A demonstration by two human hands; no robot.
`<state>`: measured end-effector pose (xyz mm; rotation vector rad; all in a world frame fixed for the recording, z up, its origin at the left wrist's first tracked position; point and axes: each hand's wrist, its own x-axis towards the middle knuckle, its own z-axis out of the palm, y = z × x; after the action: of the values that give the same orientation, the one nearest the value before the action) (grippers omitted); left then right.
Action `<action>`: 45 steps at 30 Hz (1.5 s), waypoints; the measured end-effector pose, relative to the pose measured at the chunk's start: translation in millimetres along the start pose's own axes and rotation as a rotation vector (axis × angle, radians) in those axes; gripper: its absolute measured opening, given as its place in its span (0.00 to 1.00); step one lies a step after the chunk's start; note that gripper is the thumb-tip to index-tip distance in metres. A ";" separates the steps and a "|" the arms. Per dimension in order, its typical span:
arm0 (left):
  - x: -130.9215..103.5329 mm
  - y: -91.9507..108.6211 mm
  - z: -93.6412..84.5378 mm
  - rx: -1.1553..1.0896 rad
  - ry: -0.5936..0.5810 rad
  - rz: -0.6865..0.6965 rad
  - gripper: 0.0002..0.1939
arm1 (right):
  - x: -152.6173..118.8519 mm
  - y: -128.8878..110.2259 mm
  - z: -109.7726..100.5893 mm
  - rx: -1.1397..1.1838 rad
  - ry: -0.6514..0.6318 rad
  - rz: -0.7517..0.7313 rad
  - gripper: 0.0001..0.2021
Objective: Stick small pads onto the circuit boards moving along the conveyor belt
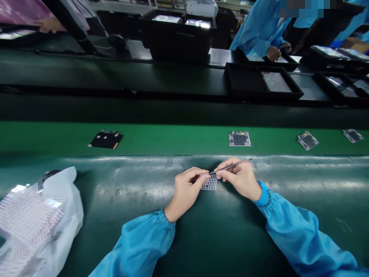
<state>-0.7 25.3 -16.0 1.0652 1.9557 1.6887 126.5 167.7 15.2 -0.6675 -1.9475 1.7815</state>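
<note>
Between my hands is a small dark sheet of white dot stickers, its upper edge pinched by my left hand. My right hand is closed round a pair of slim metal tweezers. Their tip meets the sheet's top edge near my left fingertips; whether a sticker is on the tip is too small to tell. Beyond my hands, a bare circuit board lies on the green belt. Further left on it rests a board with a black cover.
Two more circuit boards lie on the belt at right. A white plastic bag with patterned sheets is at my left. Across the line stand black trays, and a co-worker in a blue sleeve handles something there.
</note>
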 end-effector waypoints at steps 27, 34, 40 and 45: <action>4.6 -3.3 -7.1 0.116 0.034 0.025 0.05 | 125.8 50.0 -120.5 -0.132 0.415 0.010 0.16; 5.4 -1.6 -7.6 0.115 0.034 0.022 0.04 | 122.3 53.0 -126.3 -0.214 0.406 -0.024 0.14; 6.5 -0.2 -7.1 0.089 0.029 0.025 0.04 | 111.8 52.6 -131.7 -0.476 0.362 -0.117 0.07; 5.1 -4.8 -7.8 0.120 0.037 0.022 0.04 | 106.3 46.0 -134.8 -0.524 0.369 -0.107 0.06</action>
<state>-10.9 23.6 -17.7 1.1089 2.0991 1.6311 125.4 342.0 -19.5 -0.9574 -2.1350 0.9901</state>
